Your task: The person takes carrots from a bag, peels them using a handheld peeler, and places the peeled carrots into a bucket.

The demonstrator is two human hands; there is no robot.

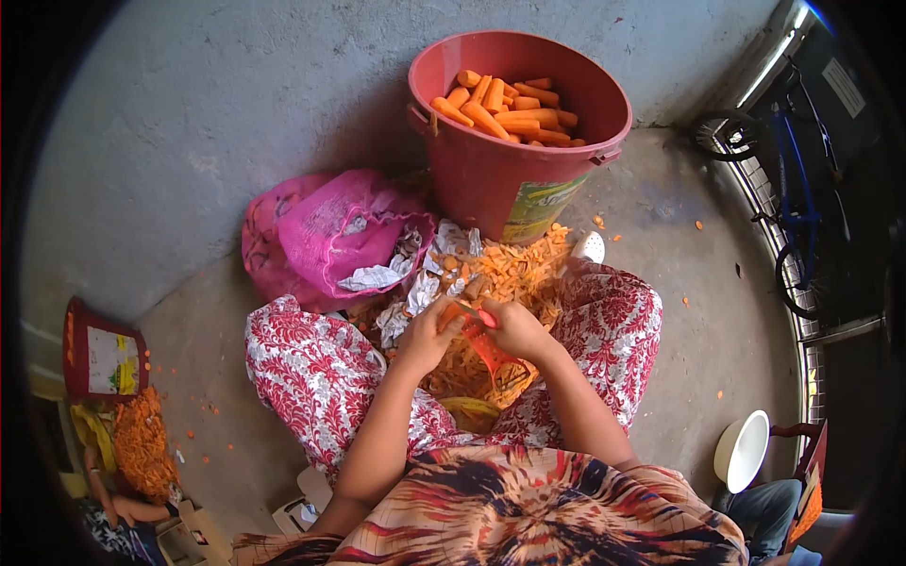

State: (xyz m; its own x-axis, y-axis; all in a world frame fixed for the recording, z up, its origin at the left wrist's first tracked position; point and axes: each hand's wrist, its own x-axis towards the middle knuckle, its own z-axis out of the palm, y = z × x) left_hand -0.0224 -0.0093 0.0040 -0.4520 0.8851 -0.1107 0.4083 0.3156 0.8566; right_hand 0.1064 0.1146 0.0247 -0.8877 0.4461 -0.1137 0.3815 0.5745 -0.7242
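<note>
My left hand is closed around a carrot, mostly hidden by the fingers. Facing it, my right hand grips a red-handled peeler; its blade is hard to make out against the carrot. Just below both hands, an orange streak is smeared by motion, possibly falling peel. A heap of carrot peelings spreads over the floor between my legs, with crumpled white paper along its left side. Beyond it stands a big red tub with peeled carrots inside.
A pink mesh sack lies open at the left of the tub, against the wall. Farther left are a red bucket, more orange peelings and another person's arm. On the right are a white basin and a blue bicycle.
</note>
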